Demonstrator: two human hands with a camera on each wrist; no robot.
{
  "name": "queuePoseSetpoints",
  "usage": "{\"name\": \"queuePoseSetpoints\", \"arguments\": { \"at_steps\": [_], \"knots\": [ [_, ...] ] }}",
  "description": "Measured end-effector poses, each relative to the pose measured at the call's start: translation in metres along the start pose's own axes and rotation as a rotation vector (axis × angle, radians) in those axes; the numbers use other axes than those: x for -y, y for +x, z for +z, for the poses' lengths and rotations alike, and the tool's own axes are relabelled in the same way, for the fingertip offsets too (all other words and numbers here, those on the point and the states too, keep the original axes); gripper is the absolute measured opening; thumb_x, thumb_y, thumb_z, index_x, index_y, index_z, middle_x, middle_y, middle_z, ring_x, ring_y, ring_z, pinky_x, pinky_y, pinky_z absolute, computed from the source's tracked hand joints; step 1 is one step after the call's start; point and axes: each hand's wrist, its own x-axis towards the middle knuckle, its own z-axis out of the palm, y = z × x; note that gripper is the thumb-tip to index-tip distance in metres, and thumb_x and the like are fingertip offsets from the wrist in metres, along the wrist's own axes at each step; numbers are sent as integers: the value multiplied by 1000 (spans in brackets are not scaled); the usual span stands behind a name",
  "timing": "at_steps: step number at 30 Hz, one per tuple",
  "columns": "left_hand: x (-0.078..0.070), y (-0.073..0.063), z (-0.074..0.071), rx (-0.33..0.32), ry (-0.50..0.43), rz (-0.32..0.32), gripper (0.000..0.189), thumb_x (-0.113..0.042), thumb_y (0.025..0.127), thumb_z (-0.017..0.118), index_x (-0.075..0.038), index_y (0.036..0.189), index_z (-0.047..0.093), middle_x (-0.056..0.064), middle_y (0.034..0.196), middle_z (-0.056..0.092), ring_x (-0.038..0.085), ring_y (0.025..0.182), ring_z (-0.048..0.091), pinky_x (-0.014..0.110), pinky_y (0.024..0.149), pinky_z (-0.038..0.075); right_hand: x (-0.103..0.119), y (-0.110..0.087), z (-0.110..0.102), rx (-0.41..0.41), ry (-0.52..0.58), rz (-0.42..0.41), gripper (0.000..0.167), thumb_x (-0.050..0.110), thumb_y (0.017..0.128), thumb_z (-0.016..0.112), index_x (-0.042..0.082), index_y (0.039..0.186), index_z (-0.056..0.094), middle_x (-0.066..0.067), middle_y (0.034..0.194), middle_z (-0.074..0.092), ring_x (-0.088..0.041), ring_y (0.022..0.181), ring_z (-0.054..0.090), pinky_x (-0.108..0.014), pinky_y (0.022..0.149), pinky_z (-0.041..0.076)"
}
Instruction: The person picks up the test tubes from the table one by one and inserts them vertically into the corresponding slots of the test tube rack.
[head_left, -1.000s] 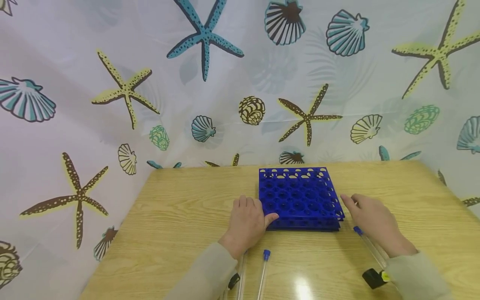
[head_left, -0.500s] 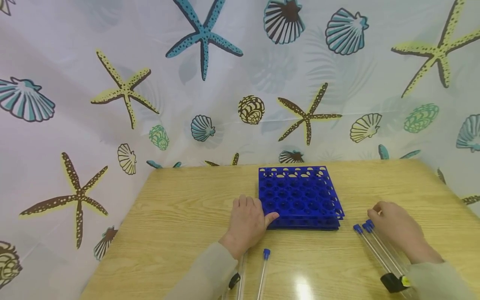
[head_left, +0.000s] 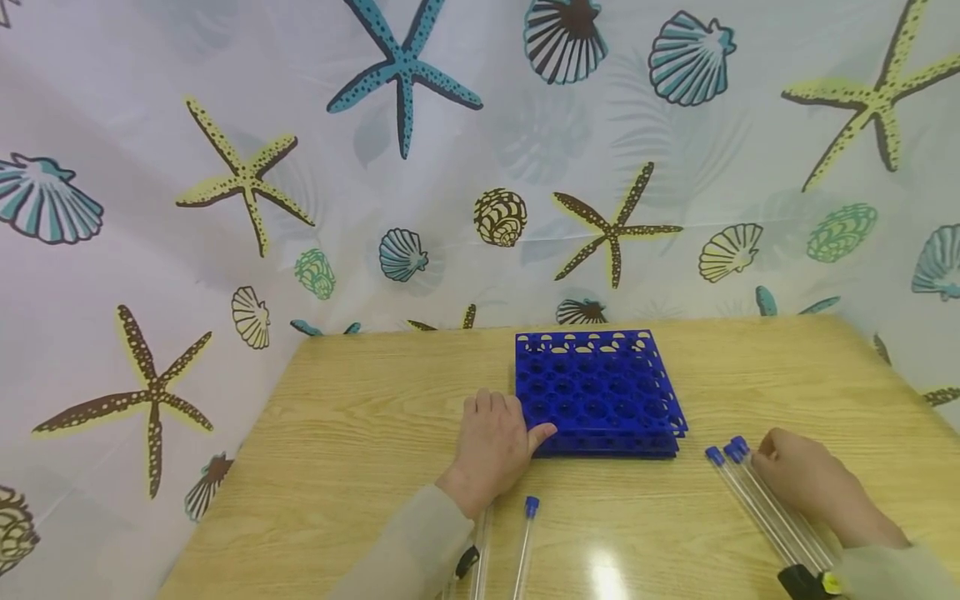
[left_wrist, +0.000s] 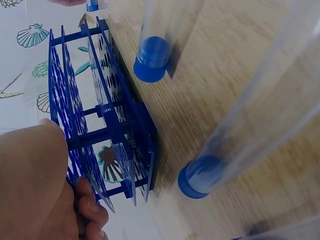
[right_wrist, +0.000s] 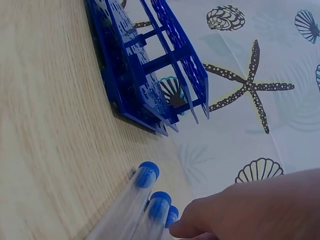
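Observation:
A blue, multi-tier test tube rack (head_left: pixel 596 387) stands on the wooden table, its holes without tubes. My left hand (head_left: pixel 491 454) grips its front left corner, thumb along the front edge; in the left wrist view the fingertips (left_wrist: pixel 92 207) curl around the edge. At the right lie three clear test tubes (head_left: pixel 756 507) with blue caps, side by side. Beside their capped ends is my right hand (head_left: pixel 813 479), fingers bent. In the right wrist view its thumb (right_wrist: pixel 187 225) is against or just beside the farthest cap (right_wrist: pixel 171 215); whether it pinches that tube is hidden.
More blue-capped tubes lie at the front left, one in plain sight (head_left: pixel 524 546) and others partly under my left forearm. Behind the table hangs a white curtain (head_left: pixel 450 192) printed with shells and starfish. A black band piece (head_left: pixel 801 582) sits at the right wrist.
My right hand has moved from the rack's right side rightward and toward me, to the tubes lying there. The left hand and the rack have stayed in place.

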Motion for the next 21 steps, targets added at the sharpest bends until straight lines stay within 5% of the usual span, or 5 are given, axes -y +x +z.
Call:
{"name": "queuePoseSetpoints", "arguments": {
  "at_steps": [6,21],
  "knots": [
    [1,0,0,7,-6,-4,68,-67,99,16,-10,77,45,0,70,39,20,70,34,31,66,24,2,1,1,40,3,27,31,19,97,50,-10,107,57,-28,101,65,-22,76,56,-38,63,48],
    [1,0,1,-7,29,7,68,-67,99,15,-11,75,44,0,69,37,19,68,32,31,64,21,1,2,1,20,-25,44,29,14,95,53,-12,108,56,-33,106,63,-31,85,63,-47,70,52]
  ]
}}
